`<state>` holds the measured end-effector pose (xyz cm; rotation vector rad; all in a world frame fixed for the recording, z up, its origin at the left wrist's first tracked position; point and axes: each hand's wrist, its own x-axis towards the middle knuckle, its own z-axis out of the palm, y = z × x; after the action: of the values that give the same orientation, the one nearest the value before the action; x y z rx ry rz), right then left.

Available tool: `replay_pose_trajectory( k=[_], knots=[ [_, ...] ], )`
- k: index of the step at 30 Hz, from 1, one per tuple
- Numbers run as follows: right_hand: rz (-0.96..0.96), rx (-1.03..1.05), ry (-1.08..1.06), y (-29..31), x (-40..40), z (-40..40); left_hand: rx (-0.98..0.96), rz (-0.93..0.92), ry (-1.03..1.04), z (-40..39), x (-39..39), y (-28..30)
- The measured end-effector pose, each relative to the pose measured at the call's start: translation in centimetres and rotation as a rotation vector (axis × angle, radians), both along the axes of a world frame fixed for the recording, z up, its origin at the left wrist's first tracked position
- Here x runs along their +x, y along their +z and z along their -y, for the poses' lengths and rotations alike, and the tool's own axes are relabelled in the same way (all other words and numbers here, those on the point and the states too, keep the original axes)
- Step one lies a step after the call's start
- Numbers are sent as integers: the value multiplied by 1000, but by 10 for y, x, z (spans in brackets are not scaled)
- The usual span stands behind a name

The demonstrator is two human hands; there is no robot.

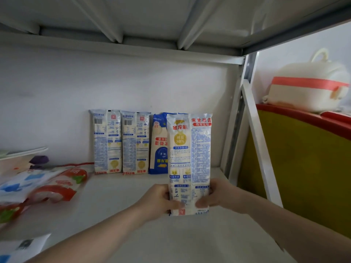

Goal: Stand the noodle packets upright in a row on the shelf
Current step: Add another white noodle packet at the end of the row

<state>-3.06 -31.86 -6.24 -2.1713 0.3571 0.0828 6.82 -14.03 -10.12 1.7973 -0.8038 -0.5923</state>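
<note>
Both hands hold one white noodle packet (190,160) upright above the white shelf (121,202). My left hand (157,201) grips its lower left edge and my right hand (218,195) its lower right edge. Against the back wall three packets stand in a row: a white packet (107,142), a second white packet (135,143) and a blue packet (158,147). The held packet is in front of the blue one and hides its right side.
Several bags (47,185) with red and blue print lie flat at the shelf's left. A white tray (22,152) sits behind them. The shelf's metal upright (235,118) stands at the right. Beyond it are a yellow and red bin (303,158) and a white pot (307,88).
</note>
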Motion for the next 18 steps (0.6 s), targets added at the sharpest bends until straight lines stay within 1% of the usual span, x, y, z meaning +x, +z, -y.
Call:
replay_pose_trajectory(
  k=[7, 13, 18],
  knots=[
    [33, 58, -120, 7, 16, 51, -136, -17, 70, 72, 16, 1],
    [94, 92, -331, -10, 45, 87, -207, 12, 182, 134, 33, -16],
    [177, 159, -488, -24, 70, 110, -240, 70, 252, 178, 43, -32]
  ],
)
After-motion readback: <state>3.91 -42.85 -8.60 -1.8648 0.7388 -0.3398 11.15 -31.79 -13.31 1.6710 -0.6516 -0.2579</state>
